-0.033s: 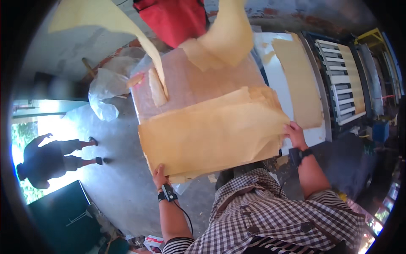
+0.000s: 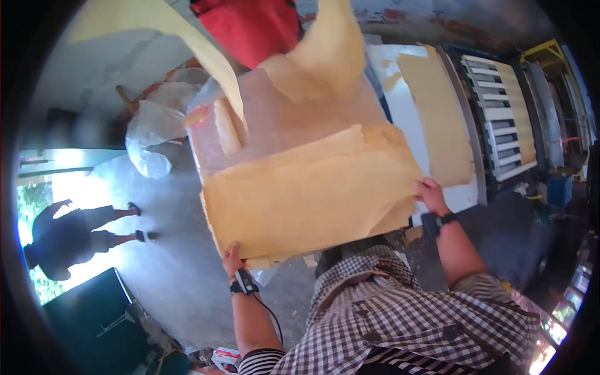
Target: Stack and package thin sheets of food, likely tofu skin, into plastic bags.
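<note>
A stack of thin tan sheets with ragged edges, looking like wood veneer [image 2: 312, 190], lies across the near part of a table in front of me. My left hand [image 2: 232, 259] pinches the stack's near left corner, thumb on top and fingers hidden beneath. At the right edge, my right hand [image 2: 431, 195] grips the sheets with its thumb and fingers. How many sheets each hand holds, I cannot tell. Beyond the stack, the tabletop [image 2: 250, 94] looks covered with clear plastic, and a pale rolled piece [image 2: 226, 128] lies on it.
Two curled tan sheets [image 2: 334, 47] [image 2: 212, 56] rise at the far side near a red cloth [image 2: 256, 31]. To the right are a white board [image 2: 394, 94] bearing another tan sheet and a slatted rack [image 2: 500, 119]. Crumpled plastic [image 2: 150, 137] hangs at left; a person [image 2: 69, 234] stands by the bright doorway.
The view has shifted slightly, so most things sit a little further left and up. The top sheet's right end looks a bit less creased. Both hands keep their grip on the edges.
</note>
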A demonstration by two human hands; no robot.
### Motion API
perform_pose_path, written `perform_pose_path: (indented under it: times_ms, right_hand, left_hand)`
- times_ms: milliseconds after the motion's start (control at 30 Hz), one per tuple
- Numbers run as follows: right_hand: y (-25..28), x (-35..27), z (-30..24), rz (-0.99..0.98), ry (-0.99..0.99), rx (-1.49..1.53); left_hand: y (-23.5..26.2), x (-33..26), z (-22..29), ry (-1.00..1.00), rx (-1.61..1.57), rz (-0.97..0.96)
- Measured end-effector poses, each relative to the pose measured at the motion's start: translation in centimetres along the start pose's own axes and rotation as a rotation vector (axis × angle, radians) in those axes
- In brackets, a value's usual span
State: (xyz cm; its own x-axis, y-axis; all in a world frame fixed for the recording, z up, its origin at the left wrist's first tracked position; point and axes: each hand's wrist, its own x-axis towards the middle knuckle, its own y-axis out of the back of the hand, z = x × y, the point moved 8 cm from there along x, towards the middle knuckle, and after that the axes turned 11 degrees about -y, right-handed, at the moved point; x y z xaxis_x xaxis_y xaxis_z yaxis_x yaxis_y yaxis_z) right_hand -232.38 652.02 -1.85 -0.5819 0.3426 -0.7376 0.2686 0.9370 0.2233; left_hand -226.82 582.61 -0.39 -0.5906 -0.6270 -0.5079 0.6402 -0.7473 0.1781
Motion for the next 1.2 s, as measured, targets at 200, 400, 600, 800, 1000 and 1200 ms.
perform_pose_path:
  times_ms: [200, 400, 600, 800, 1000, 1200]
  right_hand:
    - [-2.6, 1.8, -1.4, 0.024, 0.007, -0.151]
    - [-1.8, 1.4, 0.3, -0.114, -0.134, -0.057]
    - [0.4, -1.8, -0.6, 0.295, 0.085, -0.54]
    - [3.0, 1.9, 3.4, 0.125, -0.029, -0.114]
    - [5.7, -0.2, 7.4, 0.066, -0.181, 0.159]
    - [7.0, -2.2, 14.0, 0.063, -0.451, 0.306]
  left_hand:
    - [2.2, 1.0, -2.7, 0.066, 0.103, -0.041]
    - [1.5, 0.2, -3.1, 0.137, 0.227, 0.075]
    - [2.9, 2.0, -4.3, 0.137, 0.084, -0.026]
    - [3.4, 2.9, -4.8, 0.131, 0.052, -0.041]
    - [3.4, 2.5, -3.9, 0.144, 0.276, 0.004]
    - [9.8, 7.7, -6.6, 0.016, 0.565, -0.03]
